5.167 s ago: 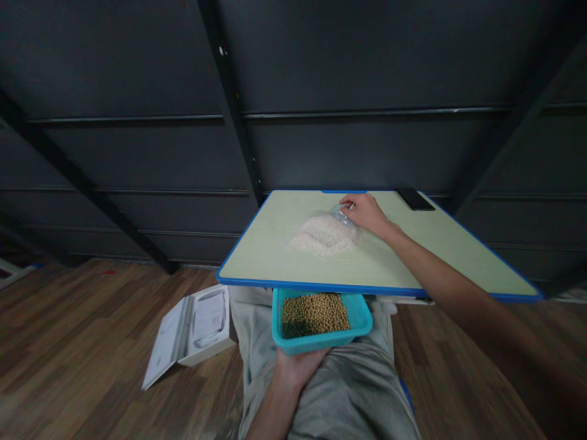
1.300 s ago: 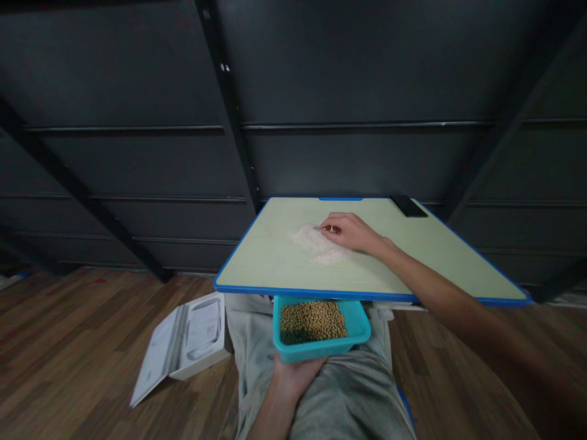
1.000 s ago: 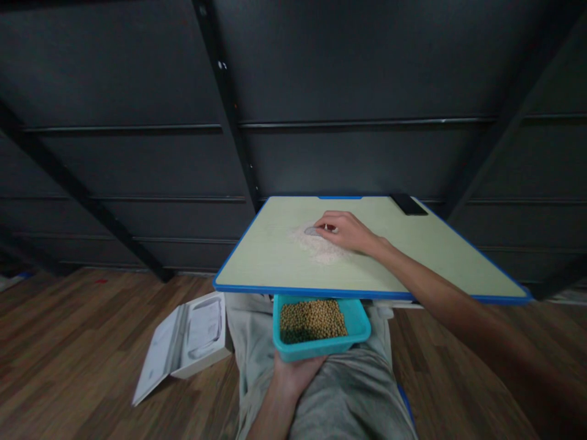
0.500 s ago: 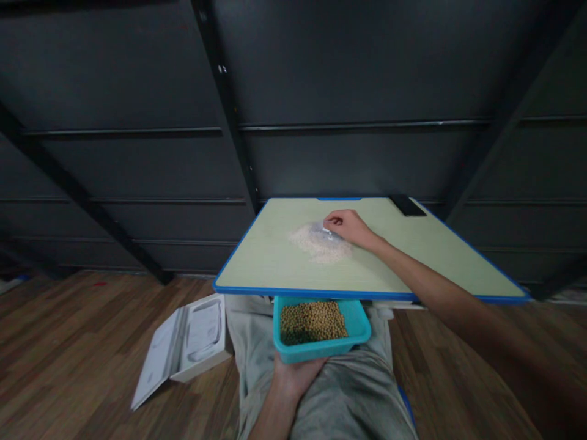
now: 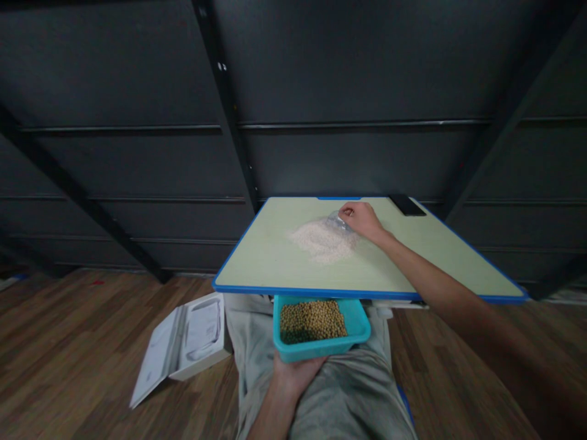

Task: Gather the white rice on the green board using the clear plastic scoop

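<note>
On the low table lies a spread-out heap of small pale grains (image 5: pixel 321 242), like rice. At its far right edge my right hand (image 5: pixel 361 219) is closed in a pinch on a thin see-through plastic bag (image 5: pixel 338 220), which hangs over the grains. Part of the bag is hidden by the fingers. Over my lap, my left hand (image 5: pixel 297 371) supports a turquoise plastic basket (image 5: pixel 316 351) from below and the near side, its fingers mostly out of sight underneath. Round tan beans (image 5: pixel 316 319), like soybeans, fill much of the basket, with bare floor at its right.
The pale tabletop (image 5: pixel 266 263) has a blue edge that overhangs the basket's far side. A black phone (image 5: pixel 406 205) rests at the table's far right corner. An opened white box (image 5: pixel 202 333) sits on the wooden floor to the left. Dark panels (image 5: pixel 358 79) stand behind the table.
My right hand has shifted right and slightly away, drawing the plastic bag toward the far right edge of the grains and uncovering more of them. My left hand and the basket stay put.
</note>
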Available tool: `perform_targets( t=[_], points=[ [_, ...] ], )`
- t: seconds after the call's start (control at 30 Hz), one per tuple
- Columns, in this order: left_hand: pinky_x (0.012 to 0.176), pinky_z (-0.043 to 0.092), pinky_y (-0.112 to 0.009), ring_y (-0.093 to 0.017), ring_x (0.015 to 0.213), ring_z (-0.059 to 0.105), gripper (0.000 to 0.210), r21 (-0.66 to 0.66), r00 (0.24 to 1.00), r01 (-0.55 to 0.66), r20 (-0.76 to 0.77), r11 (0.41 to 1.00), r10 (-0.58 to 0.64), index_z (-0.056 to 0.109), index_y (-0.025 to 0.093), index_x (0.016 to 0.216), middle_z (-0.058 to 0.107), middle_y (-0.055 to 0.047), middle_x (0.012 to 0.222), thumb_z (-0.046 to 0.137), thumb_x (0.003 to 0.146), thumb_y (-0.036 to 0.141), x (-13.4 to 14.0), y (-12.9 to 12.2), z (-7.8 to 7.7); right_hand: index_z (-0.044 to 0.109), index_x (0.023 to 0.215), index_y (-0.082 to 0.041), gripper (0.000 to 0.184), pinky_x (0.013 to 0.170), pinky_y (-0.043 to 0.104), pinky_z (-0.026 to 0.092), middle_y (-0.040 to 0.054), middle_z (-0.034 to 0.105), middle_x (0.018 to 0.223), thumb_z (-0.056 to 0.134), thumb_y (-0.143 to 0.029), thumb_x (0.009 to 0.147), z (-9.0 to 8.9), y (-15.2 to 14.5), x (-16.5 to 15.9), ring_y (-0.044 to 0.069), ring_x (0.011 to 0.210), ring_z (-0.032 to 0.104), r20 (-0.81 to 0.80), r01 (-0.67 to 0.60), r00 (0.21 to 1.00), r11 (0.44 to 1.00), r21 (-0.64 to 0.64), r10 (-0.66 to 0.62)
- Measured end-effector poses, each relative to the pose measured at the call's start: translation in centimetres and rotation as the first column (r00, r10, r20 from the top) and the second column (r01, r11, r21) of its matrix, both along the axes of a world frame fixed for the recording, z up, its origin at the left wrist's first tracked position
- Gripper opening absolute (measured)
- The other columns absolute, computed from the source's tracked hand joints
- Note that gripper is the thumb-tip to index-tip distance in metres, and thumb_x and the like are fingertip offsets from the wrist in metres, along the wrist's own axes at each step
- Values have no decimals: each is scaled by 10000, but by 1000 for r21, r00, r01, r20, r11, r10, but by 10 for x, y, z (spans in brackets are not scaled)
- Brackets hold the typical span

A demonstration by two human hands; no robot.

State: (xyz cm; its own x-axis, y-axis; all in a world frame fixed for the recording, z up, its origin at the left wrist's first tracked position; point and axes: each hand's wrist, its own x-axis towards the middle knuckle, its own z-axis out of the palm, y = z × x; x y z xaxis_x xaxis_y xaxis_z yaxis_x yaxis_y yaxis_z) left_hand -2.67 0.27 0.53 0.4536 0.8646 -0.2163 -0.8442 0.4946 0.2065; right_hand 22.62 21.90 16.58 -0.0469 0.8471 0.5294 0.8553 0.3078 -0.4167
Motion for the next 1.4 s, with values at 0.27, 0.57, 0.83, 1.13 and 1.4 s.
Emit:
perform_targets(
  t=[0.27,0.57,0.83,1.13,1.4],
  points=[
    [1132,453,-599,-291,1158,709,512,-25,1000,4,26,1000,-3,519,363,1484,716,-65,1376,486,979,291,-1,2,-8,805,960,-191,169,733,287,481,63,793,902,666,-266,900,5,-10,-14,199,785,693,-8,-162,987,984,70,163],
    [1177,360,-669,-330,1246,673,478,134,990,-4,137,991,-15,524,358,1481,690,-90,1406,398,1020,370,0,6,-23,792,1007,-180,185,810,303,504,86,789,965,638,-237,921,12,34,16,210,850,701,-5,-94,995,984,148,95],
    [1169,380,-669,-325,1251,667,478,137,981,-2,194,991,-25,585,317,1441,718,-98,1365,338,1035,365,2,6,-18,818,894,-156,154,816,316,513,94,797,885,697,-202,811,-2,91,7,226,851,717,-169,-113,981,990,-87,97],
    [1145,423,-656,-319,1215,691,475,136,977,-14,215,991,-16,605,273,1425,757,-108,1290,335,1037,321,8,6,-18,774,692,-143,152,653,292,478,62,733,682,684,-256,738,-10,81,-1,172,639,615,-295,-251,937,946,-203,185],
    [1109,453,-669,-329,1189,704,455,84,986,-22,168,996,7,643,275,1384,781,-107,1233,358,1029,294,8,4,-14,778,704,-152,127,645,307,468,67,729,684,715,-260,725,0,59,-4,178,640,603,-356,-326,906,914,-243,229]
  ],
)
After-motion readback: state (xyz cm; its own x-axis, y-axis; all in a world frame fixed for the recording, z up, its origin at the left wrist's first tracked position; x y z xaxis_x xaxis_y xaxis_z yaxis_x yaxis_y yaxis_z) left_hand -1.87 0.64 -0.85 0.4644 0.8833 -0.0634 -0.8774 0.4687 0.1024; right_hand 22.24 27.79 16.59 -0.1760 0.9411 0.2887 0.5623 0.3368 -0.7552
